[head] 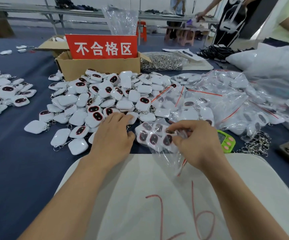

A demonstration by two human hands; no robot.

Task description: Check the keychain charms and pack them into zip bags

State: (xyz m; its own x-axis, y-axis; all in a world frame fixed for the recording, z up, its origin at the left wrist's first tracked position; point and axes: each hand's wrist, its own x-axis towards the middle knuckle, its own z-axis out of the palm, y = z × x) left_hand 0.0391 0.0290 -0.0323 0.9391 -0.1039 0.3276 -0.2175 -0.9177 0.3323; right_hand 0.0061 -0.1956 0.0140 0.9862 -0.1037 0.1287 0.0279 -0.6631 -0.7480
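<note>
Keychain charms (105, 94) lie in a loose heap at centre frame on the blue cloth (19, 161): white squarish pads w/ dark oval faces, some face-down, rings tangled. Second, smaller heap at left edge. One zip bag (157, 137) sits just right of centre, approx. six charms inside, faces up, in two rows. Its red-striped mouth trails toward lower frame over the white sheet (140, 187) marked "26". Right hand (195, 142): fingers curled, pinching the bag film at its right side, thumb and forefinger tips close. Can't tell whether a charm is also caught in the pinch. Left hand (112, 134): fingers fairly straight, lying flat on the near edge of the heap, holds nothing, thumb just beside the bag's left edge. Filled bags (227, 101) pile up mid-right. Cardboard box (97, 66) w/ red sign (102, 47) stands behind the heap, upper centre, presumably for rejects. Green timer (227, 141) just right of the right hand. My read: bag is mid-fill or being settled before sealing. To do this well I'd flatten the charms so none ride near the zip, check each face for print defects before closing, match the count vs. the filled bags, push air out, then run the seal end to end. Risks: a ring snagging in the zip track, or the film tearing.
</note>
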